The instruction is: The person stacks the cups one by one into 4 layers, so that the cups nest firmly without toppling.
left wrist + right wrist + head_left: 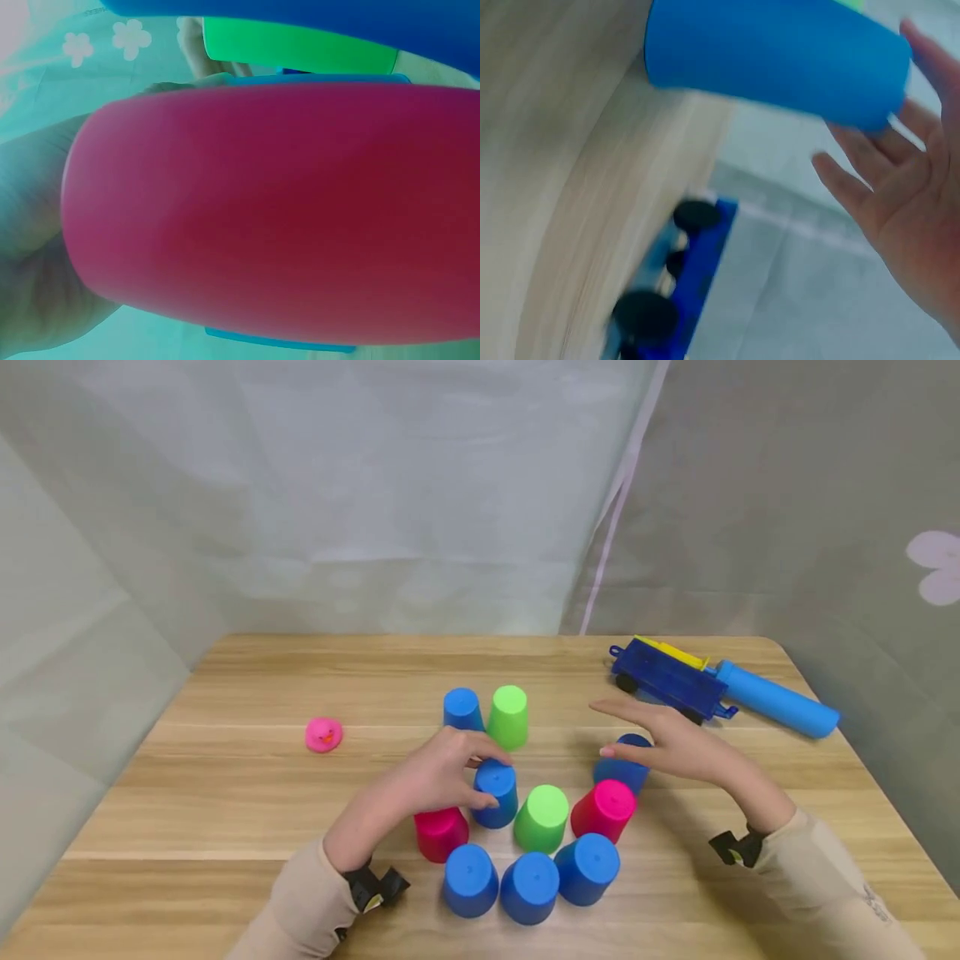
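Note:
Upside-down plastic cups stand in a loose cluster on the wooden table. My left hand (438, 770) holds a blue cup (497, 802) from its left side, thumb in front and fingers over the back. Below that hand's wrist stands a pink-red cup (441, 837), which fills much of the left wrist view. My right hand (686, 745) hovers with fingers spread and straight over another blue cup (621, 770), partly covering it in the head view. Close by are a second pink-red cup (603, 810) and a green cup (542, 820).
Three blue cups, one of them centred (530, 889), form the front row. Behind stand a blue cup (462, 708) and a green cup (509, 720). A pink toy duck (323, 735) sits left; a blue toy wagon (667, 678) and a blue cylinder (780, 700) lie back right.

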{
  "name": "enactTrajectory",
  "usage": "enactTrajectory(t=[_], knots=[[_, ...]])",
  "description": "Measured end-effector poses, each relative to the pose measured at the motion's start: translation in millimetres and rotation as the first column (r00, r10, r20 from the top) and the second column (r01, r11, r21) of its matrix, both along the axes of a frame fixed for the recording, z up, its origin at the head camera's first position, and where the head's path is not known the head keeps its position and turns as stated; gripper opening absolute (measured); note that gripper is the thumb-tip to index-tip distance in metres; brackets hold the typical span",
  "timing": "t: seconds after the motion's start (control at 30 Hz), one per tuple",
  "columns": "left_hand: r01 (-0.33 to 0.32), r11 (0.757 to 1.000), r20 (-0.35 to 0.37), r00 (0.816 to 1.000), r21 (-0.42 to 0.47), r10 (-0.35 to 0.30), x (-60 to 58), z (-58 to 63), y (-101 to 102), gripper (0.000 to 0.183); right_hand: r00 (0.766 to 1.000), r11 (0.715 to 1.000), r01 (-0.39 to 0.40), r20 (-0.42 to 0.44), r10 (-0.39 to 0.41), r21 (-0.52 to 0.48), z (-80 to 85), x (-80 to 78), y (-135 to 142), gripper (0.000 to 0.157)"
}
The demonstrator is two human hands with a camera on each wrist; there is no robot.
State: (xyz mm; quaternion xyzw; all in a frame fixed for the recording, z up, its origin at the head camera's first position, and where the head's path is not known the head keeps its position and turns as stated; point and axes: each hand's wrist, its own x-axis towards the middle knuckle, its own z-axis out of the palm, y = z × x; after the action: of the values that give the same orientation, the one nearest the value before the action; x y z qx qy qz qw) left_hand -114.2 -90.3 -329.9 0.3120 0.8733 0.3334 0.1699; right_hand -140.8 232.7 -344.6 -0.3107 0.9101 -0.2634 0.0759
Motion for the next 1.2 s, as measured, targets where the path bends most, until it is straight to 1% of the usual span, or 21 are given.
enactTrajectory(t=[0.1, 0.2, 0.33, 0.47, 0.53, 0.63, 0.7, 0.77, 0.83, 0.9, 1.0, 1.1, 1.2], knots=[[0.001, 1.000, 0.014, 1.000, 0.010, -0.001, -1.5, 0.2, -0.3, 0.043, 0.999, 1.000, -0.007, 0.037, 0.007, -0.007, 1.1, 3.8, 16.5, 0.063], [0.002, 1.000, 0.035, 0.999, 0.011, -0.002, -2.3, 0.2, 0.2, 0.044, 0.996, 1.000, -0.025, 0.079, 0.027, -0.017, 2.5, 4.6, 26.8, 0.063], [-0.010, 1.000, 0.059, 0.998, 0.021, 0.009, -1.8, 0.1, -0.1, 0.044, 0.988, 0.998, -0.053, 0.142, 0.057, -0.033, 3.0, 3.5, 28.1, 0.062], [-0.010, 1.000, 0.051, 0.999, 0.019, 0.009, 1.0, 0.4, 0.2, 0.044, 0.976, 0.998, -0.040, 0.214, 0.048, -0.041, 1.3, 5.5, 28.5, 0.056], [0.010, 1.000, 0.023, 1.000, 0.006, -0.011, 2.6, 0.2, 0.8, 0.044, 0.968, 0.998, -0.028, 0.248, 0.041, -0.054, 0.7, 7.6, 30.0, 0.053], [0.064, 0.998, -0.057, 0.996, -0.027, -0.065, 4.7, 1.3, -0.3, 0.045, 0.962, 0.997, -0.027, 0.268, 0.047, -0.079, 0.2, 9.4, 29.9, 0.052], [0.098, 0.994, -0.122, 0.987, -0.048, -0.104, 4.6, 2.8, -2.9, 0.045, 0.962, 0.996, -0.028, 0.267, 0.050, -0.086, 0.1, 9.5, 27.4, 0.052], [0.131, 0.989, -0.167, 0.976, -0.066, -0.140, 2.9, 5.4, -4.6, 0.045, 0.962, 0.995, -0.028, 0.269, 0.052, -0.093, 0.4, 8.4, 25.8, 0.052], [0.145, 0.986, -0.183, 0.970, -0.082, -0.158, 1.2, 9.4, -6.2, 0.045, 0.960, 0.995, -0.028, 0.276, 0.054, -0.098, 0.6, 7.0, 23.6, 0.052], [0.159, 0.983, -0.184, 0.968, -0.093, -0.174, -0.6, 14.5, -6.4, 0.045, 0.957, 0.995, -0.027, 0.284, 0.055, -0.098, 0.7, 6.1, 22.1, 0.051], [0.175, 0.979, -0.198, 0.961, -0.104, -0.193, -4.6, 22.9, -2.2, 0.046, 0.955, 0.995, -0.028, 0.293, 0.055, -0.095, 1.2, 6.2, 21.2, 0.051], [0.200, 0.974, -0.238, 0.946, -0.107, -0.221, -11.7, 30.3, 5.9, 0.046, 0.951, 0.996, -0.010, 0.307, 0.035, -0.083, 1.1, 7.9, 22.5, 0.052], [0.221, 0.970, -0.276, 0.930, -0.102, -0.242, -22.2, 36.4, 15.3, 0.045, 0.947, 0.997, 0.007, 0.320, 0.016, -0.071, 0.9, 10.0, 24.8, 0.053]])
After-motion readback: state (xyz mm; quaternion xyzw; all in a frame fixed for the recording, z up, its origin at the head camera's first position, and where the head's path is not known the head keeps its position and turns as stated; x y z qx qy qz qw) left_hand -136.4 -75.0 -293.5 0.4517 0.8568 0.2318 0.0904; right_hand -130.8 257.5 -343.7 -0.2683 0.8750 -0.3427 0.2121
